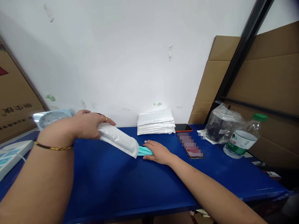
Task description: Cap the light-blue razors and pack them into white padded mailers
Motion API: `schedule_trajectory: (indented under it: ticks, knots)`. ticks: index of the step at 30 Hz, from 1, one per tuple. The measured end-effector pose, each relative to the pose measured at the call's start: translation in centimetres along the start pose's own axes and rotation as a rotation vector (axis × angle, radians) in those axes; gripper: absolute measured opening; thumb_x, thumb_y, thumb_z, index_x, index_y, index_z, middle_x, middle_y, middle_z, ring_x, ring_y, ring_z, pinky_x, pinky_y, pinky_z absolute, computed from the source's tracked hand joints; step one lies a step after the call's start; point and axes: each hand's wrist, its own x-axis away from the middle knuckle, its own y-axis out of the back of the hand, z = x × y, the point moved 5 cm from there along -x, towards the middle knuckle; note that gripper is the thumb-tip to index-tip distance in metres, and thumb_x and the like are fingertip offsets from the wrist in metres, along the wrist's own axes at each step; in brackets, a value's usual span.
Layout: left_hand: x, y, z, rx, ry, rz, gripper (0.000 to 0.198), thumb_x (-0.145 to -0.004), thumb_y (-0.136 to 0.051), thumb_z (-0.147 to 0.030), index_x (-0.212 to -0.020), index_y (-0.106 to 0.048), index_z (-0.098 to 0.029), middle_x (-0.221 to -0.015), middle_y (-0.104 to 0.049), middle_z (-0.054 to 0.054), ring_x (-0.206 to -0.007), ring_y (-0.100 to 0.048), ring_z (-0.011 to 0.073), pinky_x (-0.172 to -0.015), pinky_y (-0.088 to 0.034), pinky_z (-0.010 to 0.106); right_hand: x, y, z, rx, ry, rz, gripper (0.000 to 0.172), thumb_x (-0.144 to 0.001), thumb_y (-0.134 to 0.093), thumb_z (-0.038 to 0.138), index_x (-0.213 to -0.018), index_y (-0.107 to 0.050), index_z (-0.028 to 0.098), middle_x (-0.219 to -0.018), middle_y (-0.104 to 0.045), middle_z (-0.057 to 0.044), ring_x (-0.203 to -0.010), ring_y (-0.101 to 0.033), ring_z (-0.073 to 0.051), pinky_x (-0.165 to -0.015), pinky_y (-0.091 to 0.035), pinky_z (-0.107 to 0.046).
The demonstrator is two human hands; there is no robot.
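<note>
Hidden and cut off
The teal item (145, 151) sits mostly inside the pouch (118, 139); 1 phone (190, 146) is blurred (screen unreadable); the fan (50, 117) is half covered.

Near bench: the blue bench (121, 186) is bare between your forearms; you can pass freely there.
Far middle: a stack of white pouches (156, 122) sits against the wall.
Right: two phones (187, 137), a plastic bag (221, 127) and a water bottle (243, 137) crowd your path.
Far left: a small fan (50, 117) and a power strip (11, 155) block you.
Centre: the white packet (119, 140) and teal item (144, 151) lie between your hands.
</note>
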Motion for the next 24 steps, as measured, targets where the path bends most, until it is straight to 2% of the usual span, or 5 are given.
schedule_trajectory:
  ticks: [8, 12, 16, 20, 24]
  knots:
    - [3.2, 1.6, 3.8, -0.034, 0.17, -0.006, 0.07, -0.055, -0.052, -0.022, -0.124, -0.045, -0.039, -0.1, -0.062, -0.005, -0.087, -0.054, 0.0211, -0.08, -0.034, 0.031, 0.1, -0.2, -0.1, 0.041, 0.005, 0.048, 0.065, -0.08, -0.033, 0.065, -0.134, -0.033, 0.028, -0.142, -0.029, -0.004, -0.131, -0.022, -0.027, -0.106, -0.02, -0.043]
    - [4.0, 2.4, 3.6, -0.052, 0.168, -0.031, 0.068, -0.058, -0.052, -0.025, -0.123, -0.044, -0.043, -0.103, -0.06, -0.007, -0.09, -0.054, 0.0202, -0.08, -0.034, 0.029, 0.3, -0.1, -0.3, 0.028, 0.004, 0.061, 0.067, -0.08, -0.033, 0.065, -0.135, -0.031, 0.029, -0.143, -0.027, -0.004, -0.132, -0.02, -0.026, -0.106, -0.018, -0.043]
    - [4.2, 2.6, 3.3, -0.081, 0.175, -0.031, 0.064, -0.059, -0.051, -0.026, -0.12, -0.046, -0.045, -0.1, -0.06, -0.008, -0.091, -0.054, 0.0209, -0.083, -0.032, 0.031, 0.4, 0.1, -0.4, 0.0, -0.03, 0.049, 0.079, -0.076, -0.038, 0.067, -0.139, -0.021, 0.023, -0.142, -0.029, -0.008, -0.13, -0.024, -0.026, -0.106, -0.019, -0.041]
    - [3.9, 2.2, 3.4, -0.049, 0.19, -0.002, 0.065, -0.057, -0.052, -0.025, -0.119, -0.047, -0.043, -0.097, -0.061, -0.008, -0.088, -0.055, 0.02, -0.08, -0.034, 0.029, -0.2, 0.2, 0.8, 0.054, -0.021, 0.043, 0.083, -0.072, -0.039, 0.071, -0.14, -0.015, 0.029, -0.145, -0.022, -0.005, -0.132, -0.017, -0.029, -0.106, -0.016, -0.046]
    - [3.2, 1.2, 3.3, -0.001, 0.13, 0.034, 0.066, -0.056, -0.051, -0.023, -0.121, -0.048, -0.037, -0.098, -0.062, -0.006, -0.082, -0.054, 0.0176, -0.07, -0.036, 0.023, -0.9, -0.2, 2.0, 0.092, 0.014, 0.041, 0.064, -0.083, -0.029, 0.062, -0.139, -0.016, 0.034, -0.146, -0.021, 0.0, -0.132, -0.016, -0.028, -0.105, -0.015, -0.047]
